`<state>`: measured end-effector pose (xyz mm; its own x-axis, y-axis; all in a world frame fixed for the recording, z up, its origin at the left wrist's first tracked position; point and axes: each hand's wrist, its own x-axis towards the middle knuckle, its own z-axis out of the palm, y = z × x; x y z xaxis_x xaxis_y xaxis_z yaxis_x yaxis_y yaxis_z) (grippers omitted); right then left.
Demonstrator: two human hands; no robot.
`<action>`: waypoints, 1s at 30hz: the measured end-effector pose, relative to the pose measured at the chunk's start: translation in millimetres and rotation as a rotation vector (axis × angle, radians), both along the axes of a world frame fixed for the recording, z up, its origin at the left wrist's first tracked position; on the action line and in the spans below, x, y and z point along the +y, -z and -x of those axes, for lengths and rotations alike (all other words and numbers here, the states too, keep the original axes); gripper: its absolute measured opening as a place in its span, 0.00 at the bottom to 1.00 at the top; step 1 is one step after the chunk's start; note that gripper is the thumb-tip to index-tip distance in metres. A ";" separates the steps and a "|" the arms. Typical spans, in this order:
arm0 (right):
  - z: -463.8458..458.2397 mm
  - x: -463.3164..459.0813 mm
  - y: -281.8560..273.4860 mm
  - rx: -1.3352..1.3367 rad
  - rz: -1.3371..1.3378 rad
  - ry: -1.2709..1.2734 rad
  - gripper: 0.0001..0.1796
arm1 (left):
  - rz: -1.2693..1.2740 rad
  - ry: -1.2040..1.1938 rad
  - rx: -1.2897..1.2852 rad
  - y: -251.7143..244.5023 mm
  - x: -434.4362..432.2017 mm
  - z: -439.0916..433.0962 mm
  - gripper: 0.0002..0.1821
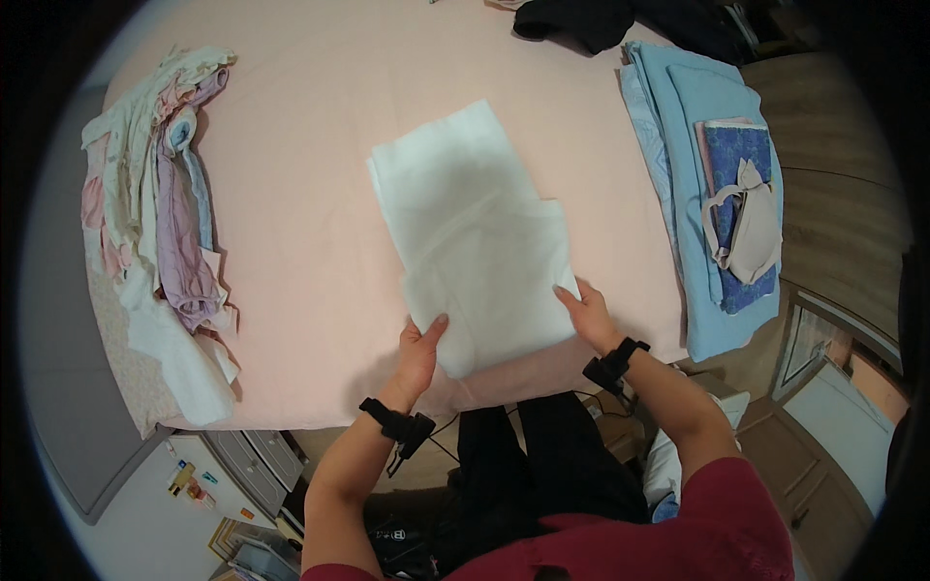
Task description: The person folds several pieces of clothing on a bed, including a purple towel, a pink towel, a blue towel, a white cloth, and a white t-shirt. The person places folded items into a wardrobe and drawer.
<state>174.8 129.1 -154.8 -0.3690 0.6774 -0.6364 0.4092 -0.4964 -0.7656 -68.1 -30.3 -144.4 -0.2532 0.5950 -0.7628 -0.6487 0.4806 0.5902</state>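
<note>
A white cloth garment [494, 254], folded lengthwise, lies in front of me on the bed's pale pink sheet [305, 218]. It looks like a pair of trousers, though its kind is not certain. My left hand [420, 352] pinches its near left edge, thumb on top and fingers beneath. On the near right edge, my right hand [590, 312] grips the cloth in the same way. The near end is slightly raised at the bed's front edge, while the far end rests flat. A black strap with a small device circles each wrist.
Several small garments [178, 218] in white, pink and lilac lie along the left edge. At the right sits a folded light blue cloth [716, 319], topped by a blue patterned cloth [752, 290] and a beige bra-like item [755, 225]. Dark clothing [574, 25] lies at the back.
</note>
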 end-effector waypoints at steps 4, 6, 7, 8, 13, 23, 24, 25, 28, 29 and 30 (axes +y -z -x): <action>1.5 -11.7 -3.2 -0.052 -0.195 -0.061 0.22 | -0.014 0.074 0.342 5.6 -3.3 0.8 0.20; 4.7 -7.8 -1.8 -0.212 -0.249 -0.142 0.25 | 0.006 0.105 0.434 9.2 0.8 7.1 0.24; 6.7 -4.3 -0.9 -0.279 -0.215 -0.162 0.26 | 0.016 0.094 0.432 9.4 3.7 9.5 0.26; 7.7 -1.1 -1.2 -0.326 -0.303 -0.203 0.28 | 0.072 0.088 0.376 8.0 6.4 10.8 0.28; 14.2 -0.1 -8.4 -0.206 -0.524 -0.150 0.34 | -0.186 0.167 1.042 -15.4 16.0 -15.5 0.38; 13.8 -10.6 9.5 -0.502 -0.512 -0.336 0.34 | -0.103 1.256 1.269 5.8 27.0 -35.0 0.40; 11.9 -10.7 8.9 -0.473 -0.458 -0.320 0.35 | -0.154 1.201 1.354 5.3 26.1 -33.8 0.40; 8.9 -9.3 6.6 -0.453 -0.379 -0.285 0.36 | -0.166 1.205 1.374 3.2 24.2 -32.9 0.41; 0.5 -7.3 -8.8 -0.219 -0.423 -0.308 0.40 | -0.230 1.249 1.334 -6.8 15.4 -29.0 0.43; -3.2 -6.5 -16.2 -0.226 -0.548 -0.407 0.41 | -0.296 1.190 1.344 -10.2 10.9 -26.2 0.44; -8.2 -4.6 -24.2 -0.224 -0.644 -0.501 0.41 | -0.282 1.289 1.300 -13.8 4.7 -25.1 0.45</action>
